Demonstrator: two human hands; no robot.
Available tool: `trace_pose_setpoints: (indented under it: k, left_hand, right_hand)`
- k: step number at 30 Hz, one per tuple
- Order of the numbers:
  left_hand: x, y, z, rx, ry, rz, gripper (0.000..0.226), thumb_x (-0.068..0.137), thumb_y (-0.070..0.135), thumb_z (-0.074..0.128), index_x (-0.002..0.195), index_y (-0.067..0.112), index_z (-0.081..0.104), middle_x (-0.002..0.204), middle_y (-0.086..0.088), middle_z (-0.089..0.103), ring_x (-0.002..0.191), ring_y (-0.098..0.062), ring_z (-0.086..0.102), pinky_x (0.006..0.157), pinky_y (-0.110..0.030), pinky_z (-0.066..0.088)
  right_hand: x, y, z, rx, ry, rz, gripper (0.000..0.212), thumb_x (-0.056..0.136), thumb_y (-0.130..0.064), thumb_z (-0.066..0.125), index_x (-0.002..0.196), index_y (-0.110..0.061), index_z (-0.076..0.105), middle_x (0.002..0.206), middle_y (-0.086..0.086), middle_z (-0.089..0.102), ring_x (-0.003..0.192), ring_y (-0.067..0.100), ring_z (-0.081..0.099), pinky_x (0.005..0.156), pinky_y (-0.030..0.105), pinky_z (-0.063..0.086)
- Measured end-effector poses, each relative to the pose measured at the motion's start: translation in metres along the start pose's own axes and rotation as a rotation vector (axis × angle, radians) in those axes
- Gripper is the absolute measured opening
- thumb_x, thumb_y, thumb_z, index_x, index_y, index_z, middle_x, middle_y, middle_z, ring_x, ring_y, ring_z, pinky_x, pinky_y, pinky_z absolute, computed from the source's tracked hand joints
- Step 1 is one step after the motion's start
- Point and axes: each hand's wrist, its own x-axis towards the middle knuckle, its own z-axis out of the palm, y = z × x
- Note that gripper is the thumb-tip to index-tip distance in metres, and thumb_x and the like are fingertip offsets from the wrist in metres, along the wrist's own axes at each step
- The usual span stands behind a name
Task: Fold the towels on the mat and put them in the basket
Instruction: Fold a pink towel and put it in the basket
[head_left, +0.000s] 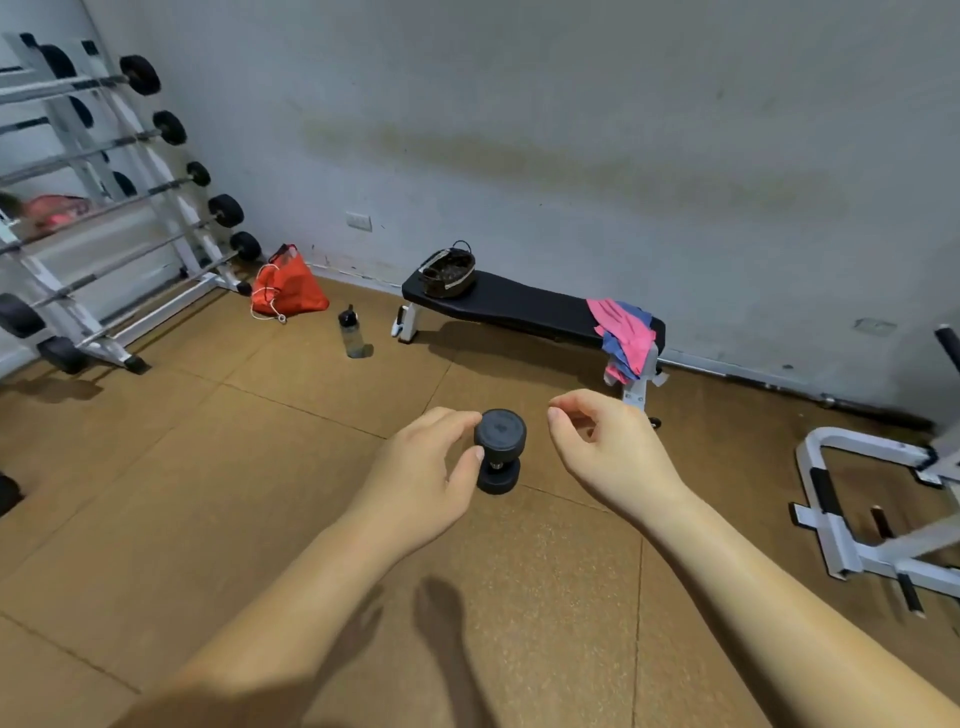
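So both my hands were out over the speckled, cork-brown floor (208, 467). My left hand (421, 467) had its fingers loosely curved beside a stubby black rubber dumbbell (498, 447) standing on end; couldn't tell if they touched it. My right hand (608, 452) hung near it, fingers softly curled, holding nothing. The towels (623, 332), pink and blue cloth, were draped crumpled over the right end of the padded black surface (530, 306) by the wall. The dark woven oval basket (448, 273) sat on its left end, well apart from them.
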Motion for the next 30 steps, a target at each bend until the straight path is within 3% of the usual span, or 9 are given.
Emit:
trace_pose_setpoints:
  k: [5, 11, 14, 18, 22, 26, 30]
  left_hand:
    - [0.124, -0.035, 0.007, 0.031, -0.041, 0.019, 0.041, 0.101, 0.033, 0.056, 0.141, 0.023, 0.058, 0.132, 0.016, 0.059, 0.119, -0.002, 0.055, 0.101, -0.03, 0.051]
    - [0.285, -0.075, 0.047, 0.061, -0.089, 0.03, 0.042, 0.101, 0.033, 0.056, 0.142, 0.023, 0.057, 0.133, 0.015, 0.059, 0.121, -0.001, 0.053, 0.104, -0.027, 0.048]
    - [0.366, -0.091, 0.065, 0.074, -0.094, -0.004, 0.041, 0.1, 0.032, 0.057, 0.141, 0.024, 0.058, 0.13, 0.016, 0.06, 0.117, 0.001, 0.052, 0.101, -0.022, 0.044]
    - [0.454, -0.115, 0.07, 0.077, -0.1, -0.041, 0.04, 0.101, 0.036, 0.054, 0.14, 0.029, 0.057, 0.13, 0.017, 0.06, 0.12, -0.003, 0.054, 0.102, -0.025, 0.044]
    - [0.54, -0.15, 0.07, 0.055, -0.097, -0.048, 0.037, 0.1, 0.033, 0.058, 0.136, 0.025, 0.061, 0.126, 0.01, 0.066, 0.117, -0.009, 0.06, 0.097, -0.027, 0.048]
    - [0.636, -0.188, 0.075, 0.07, -0.101, -0.024, 0.036, 0.099, 0.031, 0.06, 0.134, 0.023, 0.063, 0.12, 0.014, 0.066, 0.109, -0.003, 0.06, 0.089, -0.015, 0.043]
    - [0.74, -0.222, 0.079, 0.043, -0.145, 0.047, 0.036, 0.099, 0.034, 0.059, 0.134, 0.026, 0.062, 0.119, 0.016, 0.064, 0.105, 0.0, 0.06, 0.09, -0.024, 0.052]
  right_hand:
    - [0.116, 0.019, 0.005, 0.011, 0.006, 0.026, 0.026, 0.102, -0.037, 0.054, 0.119, -0.027, 0.07, 0.106, -0.014, 0.069, 0.099, 0.003, 0.063, 0.085, 0.025, 0.057]
    - [0.27, 0.08, 0.02, 0.016, 0.0, 0.027, 0.024, 0.102, -0.04, 0.052, 0.112, -0.03, 0.071, 0.101, -0.015, 0.07, 0.094, 0.002, 0.064, 0.083, 0.03, 0.06]
    - [0.355, 0.109, 0.02, 0.019, -0.021, 0.012, 0.024, 0.101, -0.039, 0.053, 0.11, -0.029, 0.072, 0.1, -0.015, 0.071, 0.094, 0.003, 0.065, 0.084, 0.034, 0.06]
    - [0.457, 0.127, 0.017, 0.021, -0.063, 0.017, 0.023, 0.1, -0.039, 0.053, 0.108, -0.03, 0.072, 0.1, -0.015, 0.072, 0.094, 0.003, 0.066, 0.084, 0.036, 0.06]
    - [0.555, 0.134, 0.028, 0.036, -0.096, 0.016, 0.025, 0.098, -0.042, 0.051, 0.105, -0.031, 0.073, 0.098, -0.017, 0.072, 0.094, 0.002, 0.066, 0.084, 0.036, 0.06]
    - [0.653, 0.146, 0.053, 0.049, -0.121, 0.037, 0.023, 0.1, -0.04, 0.053, 0.107, -0.031, 0.072, 0.098, -0.016, 0.072, 0.091, 0.001, 0.066, 0.083, 0.032, 0.06]
    - [0.744, 0.161, 0.076, 0.041, -0.101, 0.092, 0.022, 0.099, -0.04, 0.053, 0.105, -0.032, 0.073, 0.098, -0.018, 0.072, 0.091, -0.001, 0.066, 0.083, 0.031, 0.06]
